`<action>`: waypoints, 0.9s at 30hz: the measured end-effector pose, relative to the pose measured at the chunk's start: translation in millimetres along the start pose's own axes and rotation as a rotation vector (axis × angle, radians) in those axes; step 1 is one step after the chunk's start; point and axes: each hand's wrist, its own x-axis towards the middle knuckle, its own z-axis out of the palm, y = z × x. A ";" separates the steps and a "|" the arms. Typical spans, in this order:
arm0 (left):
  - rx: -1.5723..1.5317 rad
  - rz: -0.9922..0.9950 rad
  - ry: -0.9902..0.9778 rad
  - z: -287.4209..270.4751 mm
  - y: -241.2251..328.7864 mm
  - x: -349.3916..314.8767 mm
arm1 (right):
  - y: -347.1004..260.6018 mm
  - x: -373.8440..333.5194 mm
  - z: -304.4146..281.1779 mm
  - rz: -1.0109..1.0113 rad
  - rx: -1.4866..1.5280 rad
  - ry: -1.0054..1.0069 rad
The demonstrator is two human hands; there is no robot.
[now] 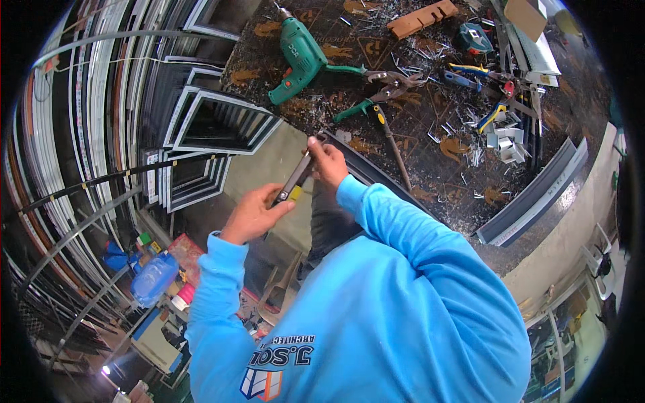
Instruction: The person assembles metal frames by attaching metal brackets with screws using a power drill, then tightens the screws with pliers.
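In front of my body, over the near edge of the worktable, a slim grey metal piece [297, 176] with a black and yellow end is held aslant between both hands. My left hand [255, 211] grips its lower, yellow end between thumb and fingers. The upper end is pinched by my right hand [328, 163], whose fingers partly cover it. What kind of piece it is, I cannot make out. Close beside my right hand lies a dark metal profile [379, 176] along the table edge. Pliers with green handles [392, 87] lie beyond it, next to a green power drill [300, 59].
The dark worktable [443, 174] is strewn with metal scraps. On it lie a long thin tool [393, 144], a reddish-brown block [422, 19], a teal tape measure [475, 37] and curved-looking grey profiles [537, 195]. Framed panels [225, 124] and stacked long profiles [80, 127] stand left; a blue jug [154, 279] below.
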 end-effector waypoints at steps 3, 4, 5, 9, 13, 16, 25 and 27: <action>0.338 0.339 0.270 22.7 -17.2 22.0 | -3.6 2.7 2.5 -0.015 0.212 -0.033; 0.333 0.287 0.292 32.5 -28.3 36.0 | -6.7 2.4 4.6 0.015 0.204 -0.042; 0.314 0.120 0.180 38.3 -41.1 46.5 | -9.8 0.2 5.2 0.018 0.197 -0.017; 0.253 -0.075 0.155 53.8 -76.0 73.2 | -23.2 -10.5 10.4 0.088 0.266 -0.017; 0.343 0.170 0.261 30.1 -60.1 39.3 | -20.4 -27.4 31.8 0.008 0.287 -0.120; 0.559 0.172 0.181 -11.0 -25.9 -12.7 | -7.1 -37.1 58.0 0.041 0.047 -0.157; -0.129 0.005 0.020 -49.0 69.7 -73.2 | -36.4 -91.6 -62.3 -0.304 -0.470 -0.465; -0.132 0.058 -0.002 -34.3 87.0 -46.4 | -44.7 -136.5 -134.8 -0.368 -0.353 -0.158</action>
